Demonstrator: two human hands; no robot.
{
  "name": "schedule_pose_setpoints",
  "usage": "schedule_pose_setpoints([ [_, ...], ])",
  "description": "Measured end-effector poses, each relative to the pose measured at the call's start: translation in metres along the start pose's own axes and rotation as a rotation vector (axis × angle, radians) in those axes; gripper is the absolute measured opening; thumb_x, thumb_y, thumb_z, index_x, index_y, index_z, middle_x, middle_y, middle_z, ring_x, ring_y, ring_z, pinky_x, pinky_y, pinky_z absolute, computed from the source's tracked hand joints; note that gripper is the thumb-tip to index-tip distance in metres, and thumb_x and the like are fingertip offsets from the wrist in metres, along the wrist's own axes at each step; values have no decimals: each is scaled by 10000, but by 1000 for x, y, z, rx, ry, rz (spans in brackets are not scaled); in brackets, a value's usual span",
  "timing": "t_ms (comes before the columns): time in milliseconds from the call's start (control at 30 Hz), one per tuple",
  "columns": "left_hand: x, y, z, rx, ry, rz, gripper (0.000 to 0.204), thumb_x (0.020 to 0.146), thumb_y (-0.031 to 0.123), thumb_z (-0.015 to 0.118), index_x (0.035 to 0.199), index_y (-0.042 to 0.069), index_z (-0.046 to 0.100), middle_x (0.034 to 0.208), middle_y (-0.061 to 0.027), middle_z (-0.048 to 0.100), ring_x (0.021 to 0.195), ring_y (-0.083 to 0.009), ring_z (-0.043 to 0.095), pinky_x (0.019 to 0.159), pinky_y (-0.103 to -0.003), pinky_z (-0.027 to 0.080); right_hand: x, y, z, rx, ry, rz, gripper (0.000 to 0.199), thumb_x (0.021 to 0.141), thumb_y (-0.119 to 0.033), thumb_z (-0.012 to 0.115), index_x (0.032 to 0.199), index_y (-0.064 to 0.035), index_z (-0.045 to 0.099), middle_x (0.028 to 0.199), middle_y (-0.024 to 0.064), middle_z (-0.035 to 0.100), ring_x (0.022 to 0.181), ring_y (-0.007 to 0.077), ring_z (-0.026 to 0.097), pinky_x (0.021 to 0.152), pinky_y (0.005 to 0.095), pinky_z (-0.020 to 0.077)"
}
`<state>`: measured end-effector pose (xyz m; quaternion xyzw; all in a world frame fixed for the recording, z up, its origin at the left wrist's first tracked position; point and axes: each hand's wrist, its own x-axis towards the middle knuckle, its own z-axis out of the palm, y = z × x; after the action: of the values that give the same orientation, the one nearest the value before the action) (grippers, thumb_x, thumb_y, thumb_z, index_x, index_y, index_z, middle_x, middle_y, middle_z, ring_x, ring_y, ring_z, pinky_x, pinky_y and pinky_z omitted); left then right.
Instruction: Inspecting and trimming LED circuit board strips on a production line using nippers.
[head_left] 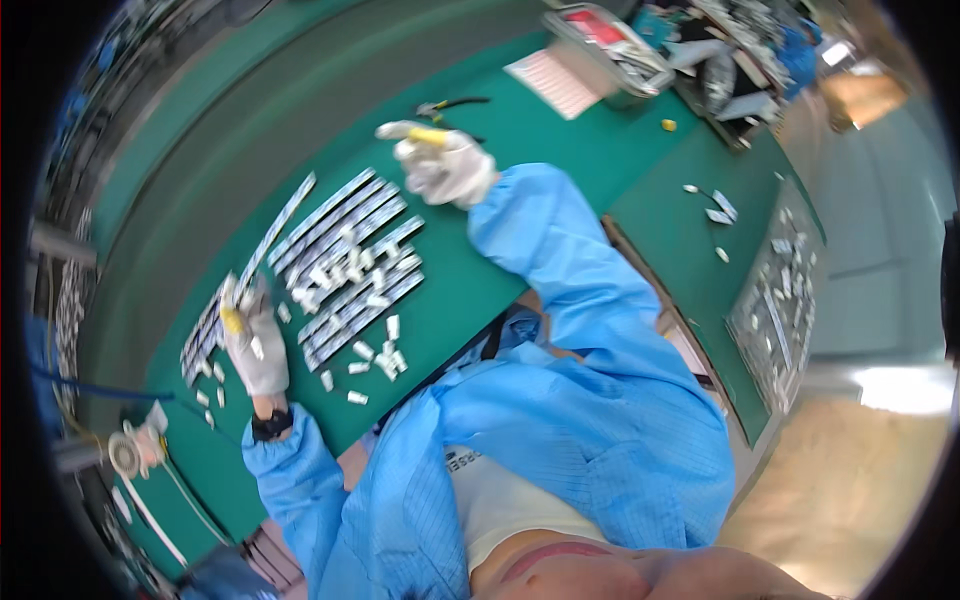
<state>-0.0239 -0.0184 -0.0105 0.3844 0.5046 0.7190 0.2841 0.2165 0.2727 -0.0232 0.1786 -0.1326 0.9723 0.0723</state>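
My left hand (pixel 255 345), in a white glove with a yellow finger cover, is at the left of the bench. Its fingers close at the lower end of a thin, light strip (pixel 280 222), which slants up and away. Under and beside this hand lie more dark-and-white strips (pixel 197 350) and small white pieces. To its right, several strips (pixel 335 215) lie in a slanted row, with small white connector-like pieces (pixel 345 262) heaped on them. My right hand (pixel 445 168), gloved likewise, is beyond them, its fingers curled and blurred; anything inside is hidden. Pliers (pixel 440 106) lie just past it.
Loose white pieces (pixel 388 358) lie near the front edge of the green bench (pixel 460 270). A printed sheet (pixel 553 84) and a clear bin (pixel 620 55) stand at the far right. A clear bag of parts (pixel 775 300) is at right. A small white fan-like device (pixel 135 450) sits at left.
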Motion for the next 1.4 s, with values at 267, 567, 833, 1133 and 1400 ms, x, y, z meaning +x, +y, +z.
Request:
schedule_pose_setpoints([
  [267,26,75,34,-165,-65,-1,583,908,424,480,1280,-15,385,957,-85,630,1021,-228,570,989,-411,388,50,16,109,-925,272,66,848,848,-505,562,1388,36,194,891,65,562,512,38,451,399,147,301],
  [567,37,90,25,101,-68,-4,563,850,286,622,1279,-13,416,1204,-161,539,972,-204,605,850,-300,482,95,29,139,-1492,575,-74,304,916,-272,537,1044,2,567,783,16,553,460,15,393,402,146,279],
  [833,46,81,14,19,-139,-45,588,771,209,713,1246,-22,455,1193,-162,555,1024,-223,587,883,-330,484,98,21,120,-1470,661,-9,214,932,-198,513,1009,-6,566,823,12,579,454,9,396,394,142,277],
  [1133,44,80,11,96,-68,-23,526,748,199,721,1187,-13,521,1145,-129,600,1035,-187,581,901,-303,457,93,20,123,-1350,513,-5,495,899,-346,550,1175,56,462,782,44,564,412,-17,383,376,110,262],
  [1400,44,85,12,117,-93,22,482,747,116,705,1178,-10,530,1149,-115,587,1001,-178,590,808,-284,513,89,20,129,-1447,627,3,425,872,-312,608,1141,4,517,801,29,591,460,13,426,392,144,264],
])
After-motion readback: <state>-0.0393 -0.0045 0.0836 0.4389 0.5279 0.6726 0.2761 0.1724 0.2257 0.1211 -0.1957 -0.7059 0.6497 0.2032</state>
